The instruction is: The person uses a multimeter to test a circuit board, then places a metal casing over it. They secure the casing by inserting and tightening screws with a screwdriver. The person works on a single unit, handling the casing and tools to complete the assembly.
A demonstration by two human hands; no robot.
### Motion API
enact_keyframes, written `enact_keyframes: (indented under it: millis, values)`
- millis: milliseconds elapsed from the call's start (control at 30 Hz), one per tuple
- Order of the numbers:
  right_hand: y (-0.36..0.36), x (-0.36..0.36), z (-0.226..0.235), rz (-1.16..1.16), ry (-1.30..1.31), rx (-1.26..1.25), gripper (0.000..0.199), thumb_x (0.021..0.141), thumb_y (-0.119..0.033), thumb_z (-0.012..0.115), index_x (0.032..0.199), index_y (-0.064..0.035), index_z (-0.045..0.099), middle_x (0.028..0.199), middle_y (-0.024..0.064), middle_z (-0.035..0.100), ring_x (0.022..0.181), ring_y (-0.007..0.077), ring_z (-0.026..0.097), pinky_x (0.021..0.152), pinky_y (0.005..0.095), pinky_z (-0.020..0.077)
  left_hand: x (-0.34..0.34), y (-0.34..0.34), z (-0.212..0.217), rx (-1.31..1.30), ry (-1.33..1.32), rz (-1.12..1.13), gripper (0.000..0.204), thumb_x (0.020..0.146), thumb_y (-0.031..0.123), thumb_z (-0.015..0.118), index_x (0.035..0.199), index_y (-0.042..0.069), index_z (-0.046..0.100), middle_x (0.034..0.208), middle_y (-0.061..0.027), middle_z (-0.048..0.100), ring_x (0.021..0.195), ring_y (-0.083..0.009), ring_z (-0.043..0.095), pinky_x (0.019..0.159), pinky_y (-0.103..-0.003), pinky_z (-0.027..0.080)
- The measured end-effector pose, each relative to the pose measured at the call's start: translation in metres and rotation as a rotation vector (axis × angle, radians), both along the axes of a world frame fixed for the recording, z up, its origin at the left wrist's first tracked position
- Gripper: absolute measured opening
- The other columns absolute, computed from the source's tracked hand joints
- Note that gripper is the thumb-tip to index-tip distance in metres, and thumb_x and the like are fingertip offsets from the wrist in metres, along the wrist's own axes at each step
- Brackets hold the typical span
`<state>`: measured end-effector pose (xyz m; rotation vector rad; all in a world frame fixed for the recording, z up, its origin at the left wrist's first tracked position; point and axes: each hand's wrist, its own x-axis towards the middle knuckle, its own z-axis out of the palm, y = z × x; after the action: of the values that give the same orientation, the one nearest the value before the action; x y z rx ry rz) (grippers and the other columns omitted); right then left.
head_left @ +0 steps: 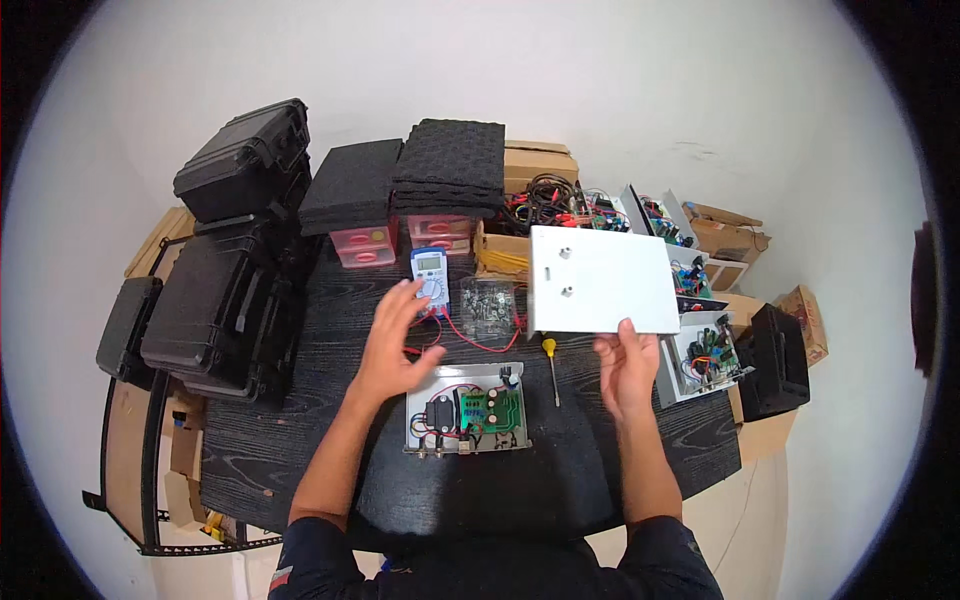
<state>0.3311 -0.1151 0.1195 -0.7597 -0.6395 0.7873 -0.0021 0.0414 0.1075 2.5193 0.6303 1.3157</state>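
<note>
My right hand (630, 370) grips the lower edge of a white metal cover (610, 285), thumb on its face, and holds it up above the table. Two small metal fittings and a slot show on the cover's left part. My left hand (393, 345) is open, fingers spread, with nothing in it. It hovers just above and left of an open metal enclosure (412, 400) with a green circuit board (485, 410), a black block and wires inside. Beyond its fingertips lies a blue and white multimeter (430, 285) with red leads. A yellow-handled screwdriver (552, 370) lies right of the enclosure.
A clear box of small parts (488, 305) sits beside the multimeter. Black hard cases (215, 290) are stacked at the left. Foam sheets (450, 165) top red drawers (363, 245). Several opened units, one at the right (705, 360), line the dark table's (300, 450) right side.
</note>
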Motion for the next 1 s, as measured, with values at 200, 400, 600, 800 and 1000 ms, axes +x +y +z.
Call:
enact_keyframes:
  millis: [200, 400, 600, 800, 1000]
  values:
    - [-0.029, -0.071, 0.005, 0.297, -0.253, -0.056, 0.040, 0.108, -0.010, 0.065, 0.144, -0.0050, 0.049, 0.127, 0.0104, 0.068, 0.102, 0.0195, 0.069, 0.078, 0.0381, 0.0587, 0.029, -0.015, -0.003, 0.205, -0.158, -0.244, 0.118, 0.077, 0.025, 0.095, 0.171, 0.023, 0.024, 0.174, -0.0269, 0.026, 0.159, -0.0537, 0.027, 0.126, -0.066, 0.029]
    - [-0.032, -0.098, -0.014, 0.649, -0.402, 0.058, 0.054, 0.104, -0.001, 0.066, 0.153, -0.0078, 0.043, 0.145, 0.0141, 0.056, 0.128, 0.0245, 0.061, 0.102, 0.0435, 0.0558, 0.007, -0.028, 0.010, 0.164, -0.349, -0.131, 0.060, 0.096, 0.026, 0.081, 0.135, 0.009, 0.038, 0.144, -0.0265, 0.053, 0.140, -0.0442, 0.052, 0.125, -0.066, 0.032]
    - [-0.035, -0.084, 0.003, 0.806, -1.359, -0.009, 0.061, 0.108, -0.026, 0.068, 0.159, -0.0083, 0.043, 0.168, 0.0227, 0.036, 0.149, 0.0357, 0.047, 0.111, 0.0472, 0.0520, -0.004, -0.037, -0.005, -0.144, -0.386, -0.104, 0.036, 0.100, -0.010, 0.045, 0.135, -0.002, 0.036, 0.134, -0.0273, 0.060, 0.140, -0.0449, 0.056, 0.122, -0.054, 0.039]
    - [-0.043, -0.061, 0.016, 0.396, -1.499, -0.667, 0.065, 0.098, -0.028, 0.076, 0.154, -0.0050, 0.051, 0.120, 0.0353, 0.070, 0.101, 0.0524, 0.073, 0.087, 0.0548, 0.0601, -0.010, -0.053, -0.008, -0.282, -0.355, 0.054, 0.024, 0.113, 0.008, 0.039, 0.133, -0.003, 0.047, 0.130, -0.0205, 0.060, 0.132, -0.0334, 0.059, 0.121, -0.052, 0.041]
    - [-0.028, -0.067, -0.034, 0.039, -1.196, -0.393, 0.062, 0.102, -0.010, 0.063, 0.159, -0.0044, 0.039, 0.121, 0.0329, 0.071, 0.106, 0.0526, 0.072, 0.092, 0.0536, 0.0587, -0.014, -0.065, -0.015, -0.375, -0.174, 0.032, 0.034, 0.101, -0.004, 0.049, 0.135, -0.003, 0.052, 0.136, -0.0265, 0.062, 0.133, -0.0409, 0.061, 0.117, -0.047, 0.044]
